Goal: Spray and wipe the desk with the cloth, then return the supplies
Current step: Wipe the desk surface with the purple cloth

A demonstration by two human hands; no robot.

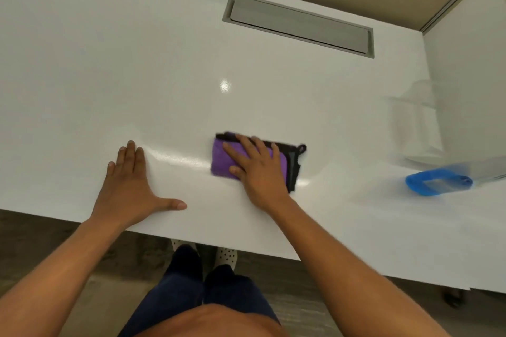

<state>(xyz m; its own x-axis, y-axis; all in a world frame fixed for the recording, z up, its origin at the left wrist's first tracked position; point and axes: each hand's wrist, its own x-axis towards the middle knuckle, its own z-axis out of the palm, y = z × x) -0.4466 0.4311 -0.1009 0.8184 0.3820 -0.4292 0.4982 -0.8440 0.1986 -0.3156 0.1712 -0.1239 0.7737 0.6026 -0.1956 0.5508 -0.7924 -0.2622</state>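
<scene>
On the glossy white desk (273, 96) in the head view, your right hand (260, 169) presses flat on the folded purple-and-black cloth (223, 159) mid-wipe, your left hand (131, 186) lies spread and empty, so next sweep on toward the blurred blue-handled spray bottle (438, 182).

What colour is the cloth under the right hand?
Purple folded cloth with black edging, under the right hand; head view.

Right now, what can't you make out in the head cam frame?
- Blue-handled clear spray bottle: motion-blurred, body cut off by the right edge.
- Purple and black folded cloth: middle hidden under the right hand, edges smeared.
- White desk under the flat left hand: hidden.
- Wet areas: indistinguishable from glare.
</scene>
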